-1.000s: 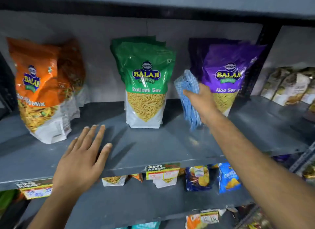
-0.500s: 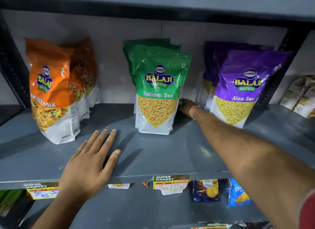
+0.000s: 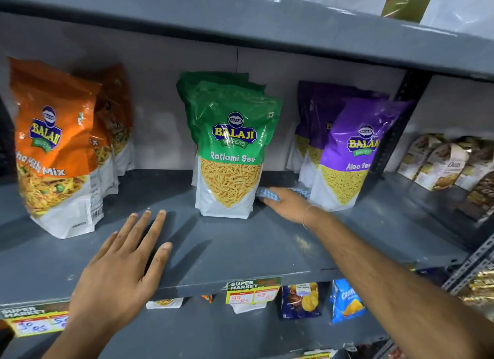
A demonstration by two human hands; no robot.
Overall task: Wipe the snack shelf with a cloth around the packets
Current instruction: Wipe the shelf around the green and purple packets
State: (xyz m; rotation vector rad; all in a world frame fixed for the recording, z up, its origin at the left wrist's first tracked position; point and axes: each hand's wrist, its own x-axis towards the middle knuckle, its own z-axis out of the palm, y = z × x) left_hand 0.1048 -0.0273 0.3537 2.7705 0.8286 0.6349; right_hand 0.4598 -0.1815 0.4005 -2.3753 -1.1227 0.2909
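Blue checked cloth (image 3: pixel 267 192) flat on the grey shelf (image 3: pixel 240 251), pinned under right hand (image 3: pixel 290 205) in the gap between the green Ratlami Sev packet (image 3: pixel 230 150) and the purple Aloo Sev packet (image 3: pixel 350 155). Left hand (image 3: pixel 120 265) open, palm down on the shelf front, holding nothing.

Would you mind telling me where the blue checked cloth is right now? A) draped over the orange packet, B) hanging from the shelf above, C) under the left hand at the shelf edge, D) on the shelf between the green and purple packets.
D: the right hand presses the blue checked cloth onto the shelf, between the green packet and the purple packet.
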